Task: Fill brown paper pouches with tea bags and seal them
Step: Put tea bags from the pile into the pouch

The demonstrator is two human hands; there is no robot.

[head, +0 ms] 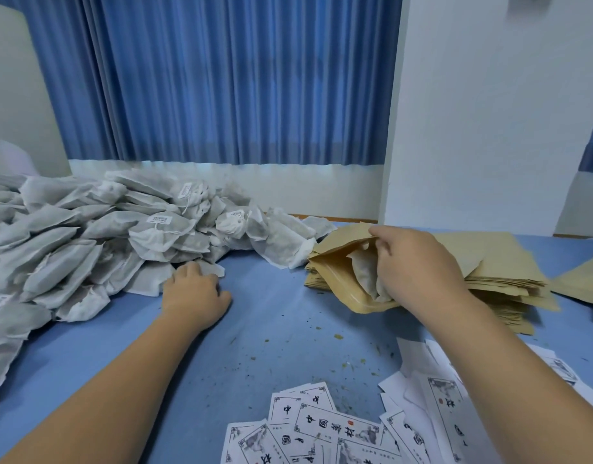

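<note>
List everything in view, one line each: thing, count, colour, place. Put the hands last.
tea bag pile: dozens, grey-white, some with tags, left half of the table
pouch stack: many flat, brown, right side of the table
open pouch: one, brown, lying on the stack's left end
held tea bags: a few, grey-white, in the open pouch's mouth
printed labels: many, white with black characters, scattered at the near edge
tea crumbs: many, dark, strewn mid-table
table: one, blue
curtain: one, blue, behind the table
wall column: one, white, back right
left hand: on a tea bag at the pile's near edge, grip unclear
right hand: grips the held tea bags in the pouch
</note>
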